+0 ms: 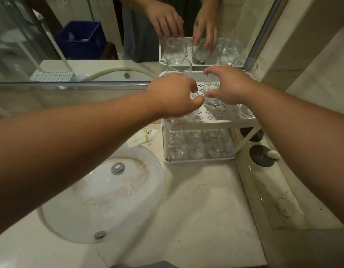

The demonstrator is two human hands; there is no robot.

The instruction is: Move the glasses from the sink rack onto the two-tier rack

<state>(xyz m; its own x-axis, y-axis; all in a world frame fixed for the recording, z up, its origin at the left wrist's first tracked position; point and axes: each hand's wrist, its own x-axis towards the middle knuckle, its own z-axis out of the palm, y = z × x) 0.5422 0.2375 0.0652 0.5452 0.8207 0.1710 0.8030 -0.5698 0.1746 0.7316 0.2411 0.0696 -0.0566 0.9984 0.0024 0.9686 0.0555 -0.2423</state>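
Note:
A white two-tier rack (211, 122) stands on the counter against the mirror, right of the sink. My right hand (230, 86) grips a clear glass (212, 100) that stands on the perforated top tier. My left hand (174, 95) closes around another clear glass (183, 118) at the tier's front left; most of that glass is hidden under the hand. A further glass (179, 67) stands at the tier's back left, and one (247, 111) shows at the right edge. Several glasses (196, 149) fill the lower tier. No sink rack is visible.
A round white sink (101, 198) with a metal drain lies at lower left. Two dark round stoppers (261, 155) and a small soap sit right of the rack. Paper packets (140, 139) lie left of it. The mirror (70, 35) reflects both hands and the rack.

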